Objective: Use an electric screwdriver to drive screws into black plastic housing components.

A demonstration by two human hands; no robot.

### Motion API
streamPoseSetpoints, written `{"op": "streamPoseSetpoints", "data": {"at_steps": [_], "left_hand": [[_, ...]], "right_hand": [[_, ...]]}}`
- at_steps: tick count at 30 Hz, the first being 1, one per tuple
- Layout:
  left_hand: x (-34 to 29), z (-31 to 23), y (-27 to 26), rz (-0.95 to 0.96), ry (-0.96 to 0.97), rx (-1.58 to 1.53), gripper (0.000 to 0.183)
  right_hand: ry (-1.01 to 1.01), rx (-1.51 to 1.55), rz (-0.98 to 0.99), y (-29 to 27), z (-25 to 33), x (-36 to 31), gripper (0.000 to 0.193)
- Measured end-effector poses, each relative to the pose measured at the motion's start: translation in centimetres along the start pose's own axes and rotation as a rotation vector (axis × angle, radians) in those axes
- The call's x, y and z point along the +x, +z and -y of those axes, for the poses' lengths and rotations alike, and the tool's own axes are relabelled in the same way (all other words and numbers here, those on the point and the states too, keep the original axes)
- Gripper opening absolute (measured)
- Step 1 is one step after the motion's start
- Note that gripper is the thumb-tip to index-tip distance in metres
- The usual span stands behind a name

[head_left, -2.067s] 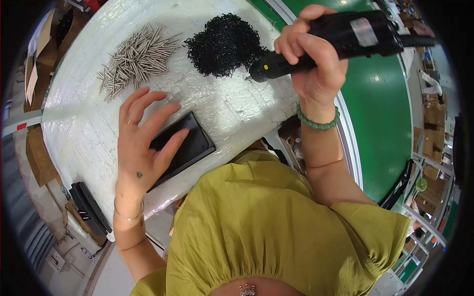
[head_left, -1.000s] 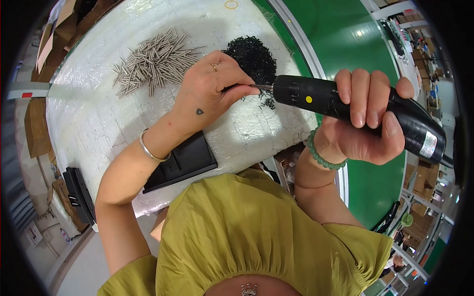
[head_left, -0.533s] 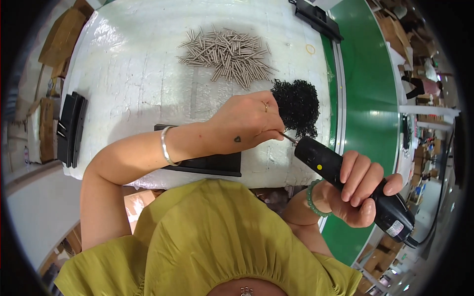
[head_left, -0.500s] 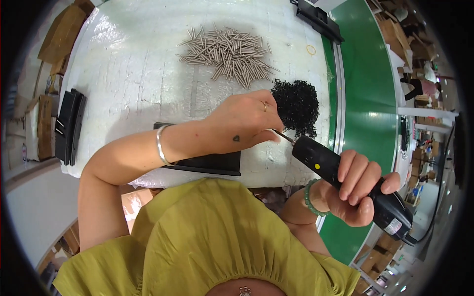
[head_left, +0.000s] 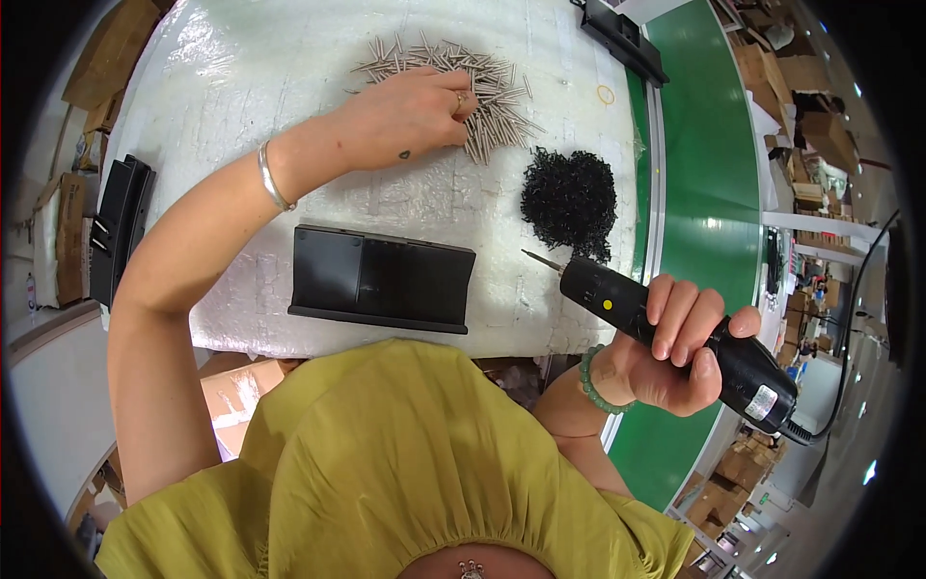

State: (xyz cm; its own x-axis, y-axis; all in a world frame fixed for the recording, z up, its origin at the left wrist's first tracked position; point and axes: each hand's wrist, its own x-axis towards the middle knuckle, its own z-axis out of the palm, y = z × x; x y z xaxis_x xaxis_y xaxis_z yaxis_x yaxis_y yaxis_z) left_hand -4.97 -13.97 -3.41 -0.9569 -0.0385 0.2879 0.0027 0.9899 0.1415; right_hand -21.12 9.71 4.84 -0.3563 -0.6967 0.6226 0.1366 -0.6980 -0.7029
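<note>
Head view: curled left hand (head_left: 415, 116) over pins (head_left: 502, 106) toward worktop's (head_left: 516, 314) far edge, hold unclear; right hand (head_left: 685, 357) clasps driver (head_left: 598, 289), bit (head_left: 542, 259) toward left edge.

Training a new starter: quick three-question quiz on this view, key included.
1. Which hand holds the black power screwdriver?
2. True or false: the left hand is at the small black pieces.
3. Relative to the silver pins, the black panel lies: A) nearer the person; B) farther away; C) on top of them.

Key: 1. The right hand. 2. False; it is at the silver pins. 3. A.
</note>
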Motion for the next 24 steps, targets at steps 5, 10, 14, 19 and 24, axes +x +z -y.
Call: {"op": "streamPoseSetpoints", "data": {"at_steps": [5, 10, 14, 19, 24], "left_hand": [[0.0, 0.2, 0.1, -0.069, 0.048, 0.076, 0.007], [-2.0, -1.9, -1.3, -0.282, -0.121, -0.037, 0.017], [-6.6, -5.5, -2.9, -0.472, -0.470, -0.405, 0.014], [-10.9, -10.9, -2.1, -0.512, -0.840, -0.669, 0.010], [-11.9, -12.9, -1.2, -0.488, -0.716, -0.458, 0.012]], "right_hand": [[-0.001, 0.008, -0.024, -0.1, 0.3, -0.3, 0.030], [0.040, 0.041, -0.026, 0.3, 0.1, -0.1, 0.030], [0.085, 0.082, 0.034, 2.1, -0.3, 0.1, 0.031], [0.161, 0.106, 0.141, 5.3, -2.7, 0.1, 0.031], [0.238, 0.104, 0.316, 7.3, -4.3, 0.6, 0.034]]}}
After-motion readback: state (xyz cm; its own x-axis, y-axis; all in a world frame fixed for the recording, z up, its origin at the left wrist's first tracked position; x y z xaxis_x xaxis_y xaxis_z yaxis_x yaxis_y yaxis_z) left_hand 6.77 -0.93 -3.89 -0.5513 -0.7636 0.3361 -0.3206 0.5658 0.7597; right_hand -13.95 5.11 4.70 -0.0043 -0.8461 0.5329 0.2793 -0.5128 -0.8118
